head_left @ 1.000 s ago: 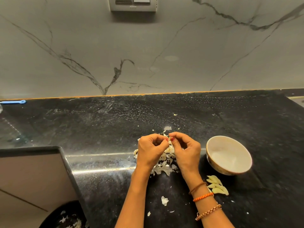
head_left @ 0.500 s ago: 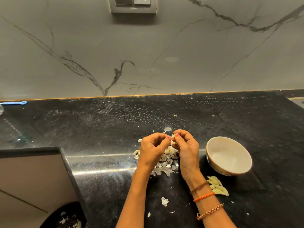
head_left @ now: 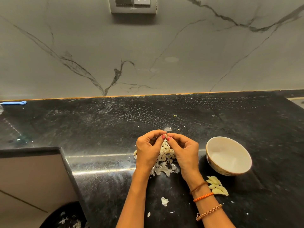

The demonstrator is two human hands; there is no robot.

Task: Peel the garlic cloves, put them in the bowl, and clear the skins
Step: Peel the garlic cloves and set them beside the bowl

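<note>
Head view: both hands' fingers [head_left: 165, 137] pinch one clove above the skins [head_left: 165, 159], peeled cloves [head_left: 217, 185] (at 5 o'clock) outside the empty bowl [head_left: 228, 156].

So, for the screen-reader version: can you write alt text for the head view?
Two hands, left hand and right hand, pinch a small garlic clove between them above a pile of papery white skins on a black stone counter. An empty white ceramic bowl sits to the right, with peeled pale cloves lying beside it.

blue tool [head_left: 14, 102], wall socket [head_left: 133, 4], black counter [head_left: 98, 122]
</note>
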